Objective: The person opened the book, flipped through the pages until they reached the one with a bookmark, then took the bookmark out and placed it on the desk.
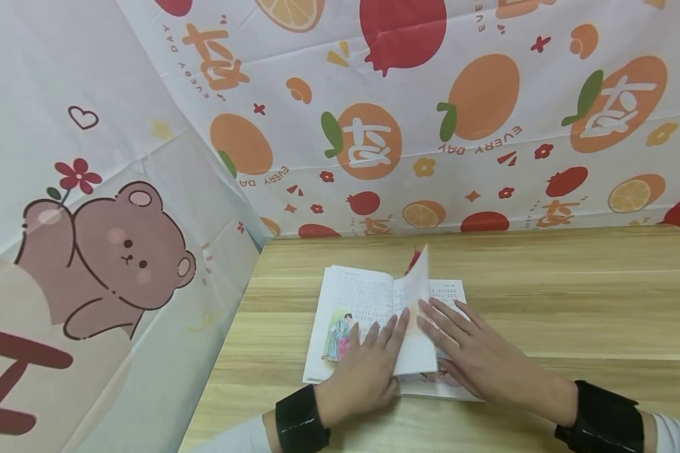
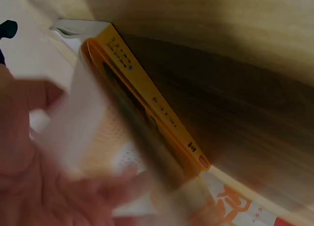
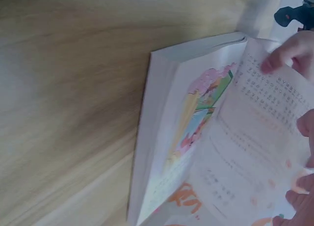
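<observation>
An open book (image 1: pixel 354 289) lies in front of me, its pages printed with small text. One leaf (image 1: pixel 415 349) stands raised near the middle, between my hands. My left hand (image 1: pixel 365 368) spreads over the left page beside a picture of a robed figure (image 1: pixel 335 336), its index fingertip at the raised leaf. From the other side, my right hand (image 1: pixel 484 358) rests its extended fingers against that leaf. A coloured picture (image 3: pixel 198 113) shows on the right page in the right wrist view. The left wrist view, partly blurred, shows the book's orange cover edge (image 2: pixel 147 100).
A red tassel (image 1: pixel 412 259) sticks out past the book's far edge. The book lies on a wood-grain table (image 1: pixel 572 302). Behind it hangs a fruit-print cloth (image 1: pixel 419 132), and a bear-print cloth (image 1: pixel 119 251) hangs at the left.
</observation>
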The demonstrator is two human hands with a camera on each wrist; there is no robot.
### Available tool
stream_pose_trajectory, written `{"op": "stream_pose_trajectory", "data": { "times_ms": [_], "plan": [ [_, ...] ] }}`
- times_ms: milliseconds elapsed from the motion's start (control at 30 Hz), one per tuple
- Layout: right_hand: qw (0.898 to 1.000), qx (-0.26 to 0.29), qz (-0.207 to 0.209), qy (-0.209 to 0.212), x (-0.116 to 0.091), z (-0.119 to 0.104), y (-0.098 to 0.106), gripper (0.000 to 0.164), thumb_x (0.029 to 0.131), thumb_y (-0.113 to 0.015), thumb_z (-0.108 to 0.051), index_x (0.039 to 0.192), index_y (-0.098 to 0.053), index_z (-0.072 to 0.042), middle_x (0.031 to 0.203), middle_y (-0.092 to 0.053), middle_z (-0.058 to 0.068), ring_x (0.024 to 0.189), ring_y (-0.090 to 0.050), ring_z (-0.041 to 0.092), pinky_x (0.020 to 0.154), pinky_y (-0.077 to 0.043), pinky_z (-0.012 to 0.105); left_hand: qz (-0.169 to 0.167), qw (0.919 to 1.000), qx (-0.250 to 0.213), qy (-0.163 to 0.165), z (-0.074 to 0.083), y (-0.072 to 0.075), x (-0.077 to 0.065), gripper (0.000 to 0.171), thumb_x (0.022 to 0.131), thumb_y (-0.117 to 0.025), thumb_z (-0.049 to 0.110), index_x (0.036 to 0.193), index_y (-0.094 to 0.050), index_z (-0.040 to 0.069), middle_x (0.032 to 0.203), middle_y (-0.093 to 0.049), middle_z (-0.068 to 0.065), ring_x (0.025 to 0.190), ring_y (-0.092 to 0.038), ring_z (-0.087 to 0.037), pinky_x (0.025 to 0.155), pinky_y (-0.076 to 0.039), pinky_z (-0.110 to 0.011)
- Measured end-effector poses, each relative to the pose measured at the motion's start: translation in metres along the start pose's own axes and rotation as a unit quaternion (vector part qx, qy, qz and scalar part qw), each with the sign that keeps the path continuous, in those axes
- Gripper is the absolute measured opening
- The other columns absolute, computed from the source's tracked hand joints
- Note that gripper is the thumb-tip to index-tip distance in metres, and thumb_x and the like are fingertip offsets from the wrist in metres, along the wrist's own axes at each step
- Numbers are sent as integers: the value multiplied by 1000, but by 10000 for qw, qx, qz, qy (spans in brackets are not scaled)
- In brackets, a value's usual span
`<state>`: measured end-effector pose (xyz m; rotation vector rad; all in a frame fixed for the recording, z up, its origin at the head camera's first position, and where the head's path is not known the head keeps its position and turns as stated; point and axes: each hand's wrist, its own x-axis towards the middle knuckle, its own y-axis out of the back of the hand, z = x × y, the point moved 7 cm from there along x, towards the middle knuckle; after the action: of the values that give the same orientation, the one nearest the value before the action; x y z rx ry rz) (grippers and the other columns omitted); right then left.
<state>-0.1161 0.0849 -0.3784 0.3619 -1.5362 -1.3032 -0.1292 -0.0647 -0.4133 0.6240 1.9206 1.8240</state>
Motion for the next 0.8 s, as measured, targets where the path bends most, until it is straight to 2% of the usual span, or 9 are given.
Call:
{"op": "stream_pose_trajectory", "data": {
  "times_ms": [67, 133, 200, 300, 367, 467, 567, 667, 800],
  "plan": [
    [9997, 19, -126, -217, -3, 3, -2, 58, 109, -26, -38, 150, -40, 0, 156, -40, 18, 142, -38, 34, 125, 0, 37, 483, 9988, 48, 78, -1, 10, -3, 111, 83, -75, 24, 162, 3, 14, 164, -23, -18, 141, -40, -44, 106, -35, -69],
    [9984, 8, -393, -401, -8, 6, -6, 58, 105, -43, -39, 149, -42, -1, 157, -40, 18, 143, -39, 34, 125, 2, 36, 920, 9950, 387, 72, -2, 20, -6, 111, 81, -78, 17, 163, -3, 20, 167, -14, -19, 146, -30, -45, 106, -34, -71],
    [9957, 1, -776, -496, -12, 7, -11, 63, 98, -59, -37, 147, -45, -1, 156, -41, 18, 141, -42, 34, 125, -12, 43, 1164, 9877, 1041, -32, -3, 26, -9, 102, 80, -81, 16, 161, -20, 25, 167, -13, -15, 149, -23, -43, 107, -34, -69],
    [9868, 167, -1518, -538, -20, 7, -20, 67, 91, -68, -38, 144, -51, -1, 153, -45, 18, 138, -47, 34, 115, -35, 51, 1066, 9746, 1942, -319, -3, 24, -11, 68, 86, -75, 19, 148, -49, 27, 165, -26, -6, 151, -25, -34, 111, -34, -62],
    [9777, 422, -1980, -557, -27, 7, -25, 67, 94, -65, -44, 142, -53, 0, 151, -48, 18, 134, -51, 34, 102, -47, 54, 691, 9730, 2134, -546, -3, 18, -11, 49, 89, -71, 24, 138, -61, 27, 161, -36, -1, 149, -31, -29, 113, -35, -55],
    [9654, 772, -2411, -628, -33, 8, -30, 75, 94, -58, -57, 139, -56, 3, 148, -51, 19, 131, -54, 34, 99, -50, 52, -81, 9839, 1646, -691, -6, 6, -12, 43, 91, -67, 24, 134, -64, 22, 153, -49, 0, 143, -43, -28, 111, -40, -48],
    [9609, 915, -2515, -718, -36, 10, -32, 82, 89, -60, -64, 135, -59, 4, 145, -54, 20, 128, -57, 35, 97, -52, 51, -707, 9924, 839, -554, -10, -1, -12, 48, 92, -66, 25, 139, -60, 22, 150, -52, -2, 138, -48, -33, 108, -44, -46],
    [9598, 943, -2538, -744, -36, 13, -33, 84, 84, -67, -65, 133, -61, 3, 143, -56, 19, 126, -58, 35, 96, -53, 50, -1004, 9940, 239, -358, -13, -1, -11, 48, 94, -64, 27, 142, -58, 26, 151, -51, -5, 134, -52, -37, 105, -47, -48],
    [9581, 1090, -2533, -771, -35, 16, -33, 83, 80, -73, -62, 131, -63, 3, 141, -57, 19, 124, -60, 34, 94, -54, 49, -1214, 9924, -103, -156, -15, 0, -11, 47, 96, -64, 29, 142, -58, 30, 152, -49, -9, 130, -55, -40, 101, -49, -51]
  ]
}}
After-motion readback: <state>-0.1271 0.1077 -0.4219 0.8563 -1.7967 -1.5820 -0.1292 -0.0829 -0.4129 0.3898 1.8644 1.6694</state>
